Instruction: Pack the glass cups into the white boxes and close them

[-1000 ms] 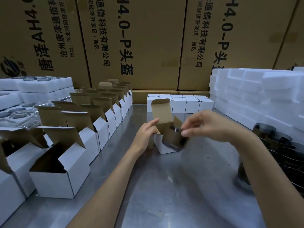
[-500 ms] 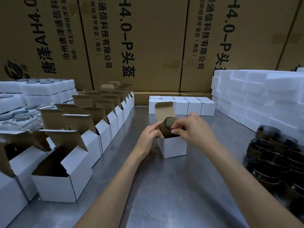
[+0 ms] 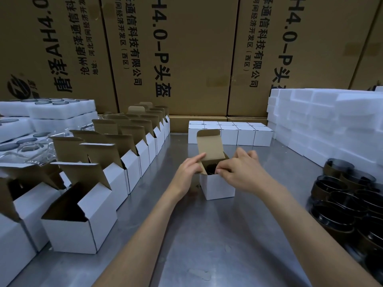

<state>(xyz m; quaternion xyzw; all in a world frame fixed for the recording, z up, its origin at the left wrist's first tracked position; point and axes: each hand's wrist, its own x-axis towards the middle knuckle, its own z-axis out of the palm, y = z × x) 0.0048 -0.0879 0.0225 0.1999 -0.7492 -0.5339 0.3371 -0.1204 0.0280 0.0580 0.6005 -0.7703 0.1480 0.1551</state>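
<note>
Box point(image 3: 219, 188): white, small, upright on the tabletop point(image 3: 207, 245) at centre; top lid flap standing up, brown inside.

Cup point(image 3: 211, 169): dark glass, inside the box, only part of its rim showing through the open top.

Left hand point(image 3: 187, 172): at the box's left top edge, forefinger stretched along the left side flap, other fingers curled against the box wall. Whether it pinches the flap cannot be told.

Right hand point(image 3: 238, 172): over the box's right top edge, fingers bent, fingertips at the rim beside the cup; thumb and forefinger seem to pinch the right side flap, though the flap is mostly hidden.

Open boxes point(image 3: 83, 224): white, lids up, in rows along the left of the tabletop, running back toward the cartons.

Closed boxes point(image 3: 234, 134): white, set touching in a block behind the box, near the back.

Loose cups point(image 3: 352, 201): dark glass, crowded together at the right edge.

Foam blocks point(image 3: 323, 125): white, stacked at right rear, behind the loose cups.

Foam trays point(image 3: 41, 112): white, stacked at far left, round dark cup rims set in them.

Cartons point(image 3: 186, 48): large, brown, printed in black, forming the back wall.
</note>
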